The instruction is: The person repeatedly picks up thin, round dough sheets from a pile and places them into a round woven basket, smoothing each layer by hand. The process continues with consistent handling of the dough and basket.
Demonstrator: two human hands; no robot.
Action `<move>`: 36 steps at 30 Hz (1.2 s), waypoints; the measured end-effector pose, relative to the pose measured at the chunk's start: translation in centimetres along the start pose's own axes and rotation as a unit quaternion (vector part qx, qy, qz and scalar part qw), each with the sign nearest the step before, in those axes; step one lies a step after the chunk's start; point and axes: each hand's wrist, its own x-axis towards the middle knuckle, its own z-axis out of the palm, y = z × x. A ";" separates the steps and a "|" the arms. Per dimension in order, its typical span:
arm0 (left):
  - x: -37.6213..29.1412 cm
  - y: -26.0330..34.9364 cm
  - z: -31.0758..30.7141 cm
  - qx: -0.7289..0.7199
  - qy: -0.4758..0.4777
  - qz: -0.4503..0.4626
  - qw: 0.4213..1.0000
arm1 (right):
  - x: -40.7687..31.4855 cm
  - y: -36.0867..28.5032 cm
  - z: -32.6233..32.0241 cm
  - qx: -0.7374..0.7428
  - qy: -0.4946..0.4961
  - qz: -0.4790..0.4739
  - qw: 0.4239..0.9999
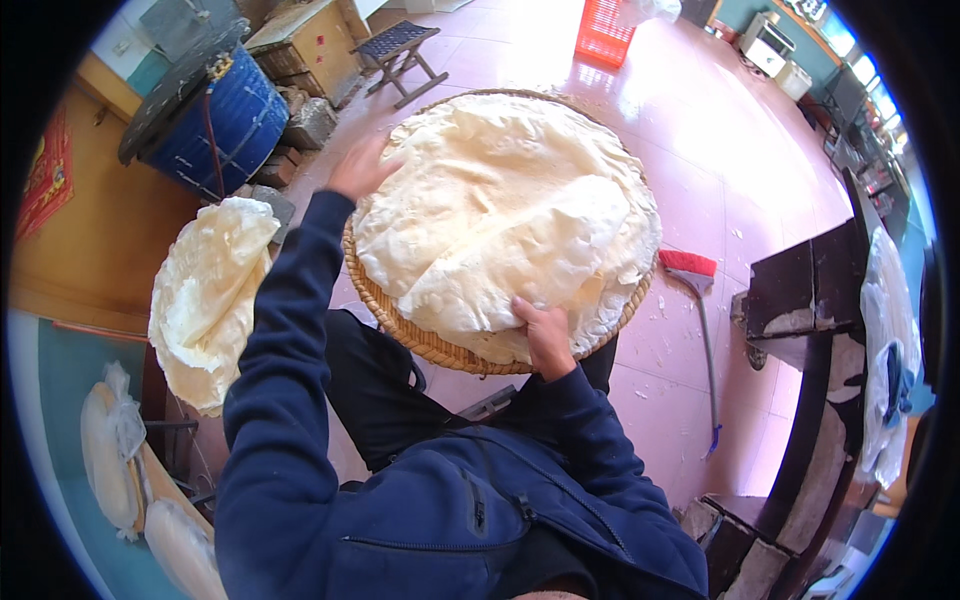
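Observation:
A large round woven basket tray (420, 337) sits before me at my knees, heaped with thin, pale, round flatbreads (480, 150). The uppermost flatbread (517, 255) is partly folded over on itself, its fold slanting across the pile. At the near edge, my right hand (547, 334) pinches this sheet, thumb on top and the other fingers hidden under it. My left hand (365, 166), blurred, is at the pile's upper left edge with fingers apart; whether it touches the bread is unclear. Another folded flatbread (210, 307) lies left of my left arm.
A blue drum (217, 120) with a dark lid stands upper left, near bricks and a folding stool (397, 52). A red crate (602, 34) is farther off. On the tiled floor lies a red-headed broom (688, 266). Dark tiled masonry (806, 277) is at right; plastic-bagged items (112, 457) are lower left.

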 end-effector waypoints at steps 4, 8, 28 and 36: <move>-10.3 -6.6 4.5 -0.072 -0.111 -0.419 0.898 | -0.7 -0.4 0.0 0.031 -0.030 0.028 0.999; -10.7 -7.2 6.6 -0.116 -0.074 -0.441 0.887 | -1.5 -0.4 0.6 0.079 -0.045 0.065 0.994; -10.9 -5.2 5.3 -0.198 -0.138 -0.436 0.867 | -2.2 -0.6 -0.8 0.119 0.040 -0.057 0.990; -12.1 -1.9 5.4 -0.164 -0.145 -0.421 0.880 | -1.4 -0.8 -6.7 -0.015 0.152 -0.086 0.985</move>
